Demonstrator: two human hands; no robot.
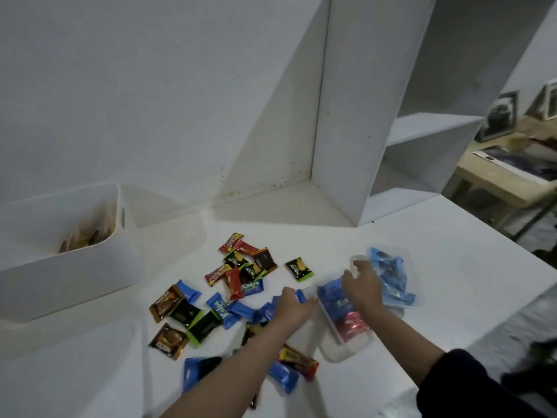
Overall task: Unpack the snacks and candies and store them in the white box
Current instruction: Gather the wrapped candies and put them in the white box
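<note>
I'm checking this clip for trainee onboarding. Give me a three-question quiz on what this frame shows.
1. True or false: the white box on the left already holds some wrappers.
2. Which hand reaches over the clear bag of blue packets? A) left hand B) right hand
3. Fill in: the left hand rests among the ____-coloured wrappers scattered on the white table.

Key: 1 true. 2 B, the right hand. 3 blue.
</note>
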